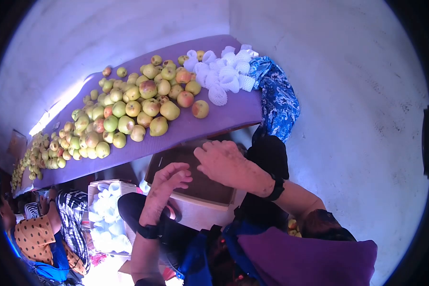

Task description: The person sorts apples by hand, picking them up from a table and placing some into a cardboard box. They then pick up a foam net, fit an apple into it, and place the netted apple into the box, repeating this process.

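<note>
My left hand (168,185) is raised over a brown open box (214,190) with a pale rim, its fingers half curled and slightly apart, with nothing visible in them. Just to the right, my right hand (226,163) faces palm down with its fingers bent under. Its fingertips and anything in them are hidden. A small gap separates the two hands. Beyond them, many yellow-green apples (150,107), some with red or brown patches, lie on a purple-covered table (195,121). White foam net sleeves (224,74) are heaped at the table's right end.
Blue patterned cloth (276,100) hangs over the table's right end, near the wall (348,95). A carton (112,217) full of white foam sleeves stands at lower left. Another person in a dotted top (35,238) sits at far left. A few apples (293,226) show beside my right side.
</note>
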Available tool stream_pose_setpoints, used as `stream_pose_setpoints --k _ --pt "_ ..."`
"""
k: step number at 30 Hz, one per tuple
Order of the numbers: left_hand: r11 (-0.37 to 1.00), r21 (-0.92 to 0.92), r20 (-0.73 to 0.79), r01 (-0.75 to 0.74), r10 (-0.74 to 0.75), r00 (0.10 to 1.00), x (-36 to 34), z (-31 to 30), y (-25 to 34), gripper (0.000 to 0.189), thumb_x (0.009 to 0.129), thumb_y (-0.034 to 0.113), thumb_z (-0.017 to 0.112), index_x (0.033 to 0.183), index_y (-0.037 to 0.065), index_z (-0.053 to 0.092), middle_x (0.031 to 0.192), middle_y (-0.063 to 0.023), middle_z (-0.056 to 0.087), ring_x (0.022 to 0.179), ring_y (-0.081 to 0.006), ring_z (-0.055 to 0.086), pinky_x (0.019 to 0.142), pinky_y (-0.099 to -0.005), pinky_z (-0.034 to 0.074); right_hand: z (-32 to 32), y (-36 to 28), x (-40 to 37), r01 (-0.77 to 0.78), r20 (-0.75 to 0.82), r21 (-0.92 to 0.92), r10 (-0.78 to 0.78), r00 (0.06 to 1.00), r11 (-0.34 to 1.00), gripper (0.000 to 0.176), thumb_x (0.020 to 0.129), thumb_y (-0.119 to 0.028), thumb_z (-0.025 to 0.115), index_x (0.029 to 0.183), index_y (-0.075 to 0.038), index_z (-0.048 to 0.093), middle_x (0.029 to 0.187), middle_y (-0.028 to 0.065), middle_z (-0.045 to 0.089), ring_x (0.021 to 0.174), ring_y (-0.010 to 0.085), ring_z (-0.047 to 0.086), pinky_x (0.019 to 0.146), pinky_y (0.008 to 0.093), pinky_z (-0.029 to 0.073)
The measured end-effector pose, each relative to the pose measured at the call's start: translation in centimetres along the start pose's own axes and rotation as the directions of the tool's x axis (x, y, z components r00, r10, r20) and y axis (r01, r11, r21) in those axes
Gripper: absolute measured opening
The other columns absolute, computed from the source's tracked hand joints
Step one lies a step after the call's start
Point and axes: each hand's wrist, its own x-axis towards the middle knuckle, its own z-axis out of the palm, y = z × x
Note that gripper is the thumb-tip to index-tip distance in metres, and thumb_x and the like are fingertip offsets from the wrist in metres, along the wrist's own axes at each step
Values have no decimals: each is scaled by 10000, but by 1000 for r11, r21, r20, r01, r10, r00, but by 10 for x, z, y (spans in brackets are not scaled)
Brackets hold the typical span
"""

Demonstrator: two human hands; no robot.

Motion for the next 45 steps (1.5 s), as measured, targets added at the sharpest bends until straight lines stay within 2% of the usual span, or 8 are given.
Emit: stream_pose_setpoints --k 9,11,15,17,27,36,39,45 --pt "996 -48 12 -72 73 997 66 -37 -11 314 928 193 574 1172 -4 573 1004 -98 633 915 -186 646 776 -270 529 52 113 49 -296 114 -165 316 942 941 192 818 -165 638 952 -38 586 1094 156 561 872 333 635 737 447 511" --pt "968 -179 -63 -176 168 984 74 -37 -29 302 928 174 570 1165 -12 574 1006 -102 633 924 -187 646 787 -280 529 65 132 53 -301 -71 -43 297 952 953 108 784 -80 571 869 -33 620 1045 163 555 849 332 620 793 493 494" --pt "964 98 -191 -246 260 946 77 -41 -47 257 887 80 617 1138 27 602 965 -57 644 897 -119 614 785 -243 490 84 146 69 -317 -191 -129 290 938 940 141 776 -71 565 901 -58 630 1124 182 532 1018 366 565 803 484 498" --pt "954 142 -212 -265 291 933 76 -41 -48 252 883 67 620 1133 33 605 958 -49 646 888 -104 606 780 -238 487 85 154 75 -373 85 -199 395 915 906 339 775 -118 657 1108 -76 611 1300 228 464 1225 404 432 943 500 446" --pt "733 562 -132 -384 538 833 76 -31 -42 203 848 13 620 1049 42 624 872 -113 625 729 -210 641 658 -278 505 111 186 73 -318 56 -331 355 933 889 238 806 -103 522 1005 -74 651 1259 176 515 1282 402 392 970 536 391" --pt "668 603 -94 -436 603 792 78 -20 -42 176 849 20 613 1024 40 631 853 -127 614 699 -265 624 646 -301 493 115 197 72 -310 50 -345 346 937 886 256 839 -114 494 1027 -5 630 1331 190 467 1320 391 344 1022 529 343" --pt "642 630 -104 -438 628 771 76 -17 -38 169 852 20 612 1019 35 631 846 -128 616 697 -255 626 642 -298 493 107 194 74 -323 22 -372 356 934 870 287 835 -136 535 1079 -8 613 1308 176 482 1287 374 381 1013 512 357" --pt "660 606 -219 -444 675 704 79 -16 -41 180 845 -14 610 1019 26 632 858 -115 623 705 -211 635 652 -281 502 70 170 78 -327 -389 -95 267 882 940 421 724 -154 724 1101 -35 580 1250 148 523 1200 308 472 966 411 426"
